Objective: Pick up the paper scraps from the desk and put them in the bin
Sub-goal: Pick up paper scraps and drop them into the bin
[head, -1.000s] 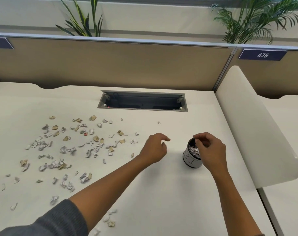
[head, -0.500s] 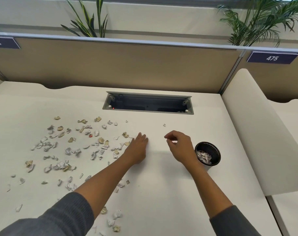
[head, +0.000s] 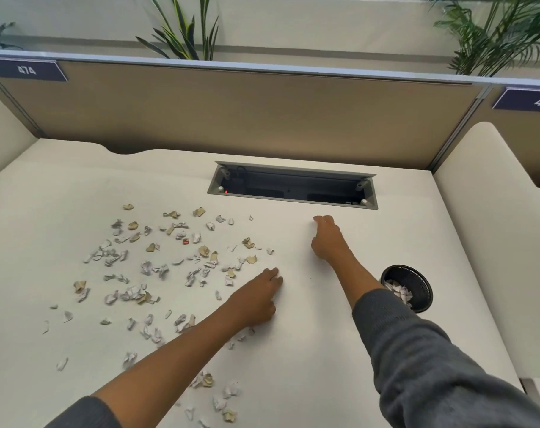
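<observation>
Now my right hand (head: 327,239) has left the bin (head: 408,287) at four o'clock, fingertips on a stray scrap at twelve, grip unclear; left hand (head: 258,299) rests flat, empty, beside the paper scraps (head: 157,267) at nine on the tabletop (head: 309,350).

Even, soft daylight fills the scene; the pale cream bench (head: 309,350) is bright without glare. Shadows under the arms are faint. Wide-angle distortion bends the edges, and both hands look slightly motion-blurred.
</observation>
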The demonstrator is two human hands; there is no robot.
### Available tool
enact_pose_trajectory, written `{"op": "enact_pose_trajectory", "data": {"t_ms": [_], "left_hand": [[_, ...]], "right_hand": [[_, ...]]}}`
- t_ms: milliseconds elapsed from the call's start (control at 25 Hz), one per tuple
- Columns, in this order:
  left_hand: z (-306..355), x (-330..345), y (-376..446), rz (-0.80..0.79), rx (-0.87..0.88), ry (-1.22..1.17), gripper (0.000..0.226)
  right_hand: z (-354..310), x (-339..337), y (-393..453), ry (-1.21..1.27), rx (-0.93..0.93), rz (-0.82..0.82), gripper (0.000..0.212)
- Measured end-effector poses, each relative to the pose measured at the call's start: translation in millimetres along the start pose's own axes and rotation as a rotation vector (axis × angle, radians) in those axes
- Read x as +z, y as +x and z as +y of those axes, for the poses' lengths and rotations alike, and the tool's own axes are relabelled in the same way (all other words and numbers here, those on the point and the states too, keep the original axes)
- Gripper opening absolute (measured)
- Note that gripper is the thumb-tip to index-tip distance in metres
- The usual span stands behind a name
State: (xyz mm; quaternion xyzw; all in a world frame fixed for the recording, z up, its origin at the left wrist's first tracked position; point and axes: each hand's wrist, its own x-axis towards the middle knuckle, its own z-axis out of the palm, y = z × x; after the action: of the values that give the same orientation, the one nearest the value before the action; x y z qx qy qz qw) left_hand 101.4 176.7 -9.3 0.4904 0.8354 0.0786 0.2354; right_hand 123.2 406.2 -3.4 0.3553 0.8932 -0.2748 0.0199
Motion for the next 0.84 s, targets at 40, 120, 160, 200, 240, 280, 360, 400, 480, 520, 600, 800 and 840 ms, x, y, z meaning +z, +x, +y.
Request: {"op": "enact_pose_trajectory", "data": {"t_ms": [40,120,160,200,240,280,360,400,480,520,600,800,840], "left_hand": [[-0.7,3.0,-1.8,0.028,0.011,0.008,0.059],[-2.1,10.1,-4.6,0.09,0.027,0.017,0.053],[-2.5,13.1,-6.4,0.119,0.03,0.021,0.051],[-2.7,15.9,-8.0,0.142,0.032,0.03,0.047],[-2.9,18.2,-9.9,0.154,0.032,0.044,0.043],[-3.2,20.0,-11.9,0.158,0.029,0.061,0.039],[-3.3,22.5,-16.2,0.155,0.017,0.109,0.032],[-3.3,23.1,-18.2,0.151,0.013,0.133,0.031],[-2.6,23.2,-21.1,0.151,0.012,0.16,0.029],[-2.0,22.7,-22.2,0.157,0.014,0.164,0.027],[-2.0,20.6,-25.8,0.189,0.015,0.113,0.025],[-18.3,11.1,-50.0,0.368,-0.134,-0.265,0.02],[-22.3,7.6,-55.5,0.409,-0.169,-0.316,0.019]], "right_hand": [[1.3,4.4,0.3,-0.028,-0.01,-0.008,0.059],[1.3,12.5,-2.9,-0.068,-0.036,0.004,0.052],[-0.4,16.1,-6.1,-0.069,-0.049,0.017,0.049],[-3.0,19.8,-9.9,-0.062,-0.068,0.028,0.045],[-6.1,23.7,-14.2,-0.057,-0.098,0.032,0.043],[-10.1,28.1,-18.7,-0.057,-0.135,0.029,0.041],[-19.5,37.4,-28.1,-0.062,-0.216,0.008,0.038],[-24.9,42.1,-32.5,-0.06,-0.25,-0.004,0.037],[-36.6,51.5,-41.5,-0.049,-0.309,-0.024,0.036],[-42.6,56.0,-46.2,-0.039,-0.342,-0.039,0.036],[-53.4,64.5,-54.7,-0.021,-0.412,-0.088,0.038],[-74.3,80.2,-69.5,-0.023,-0.526,-0.185,0.042],[-78.0,82.3,-72.1,-0.04,-0.537,-0.191,0.046]]}}
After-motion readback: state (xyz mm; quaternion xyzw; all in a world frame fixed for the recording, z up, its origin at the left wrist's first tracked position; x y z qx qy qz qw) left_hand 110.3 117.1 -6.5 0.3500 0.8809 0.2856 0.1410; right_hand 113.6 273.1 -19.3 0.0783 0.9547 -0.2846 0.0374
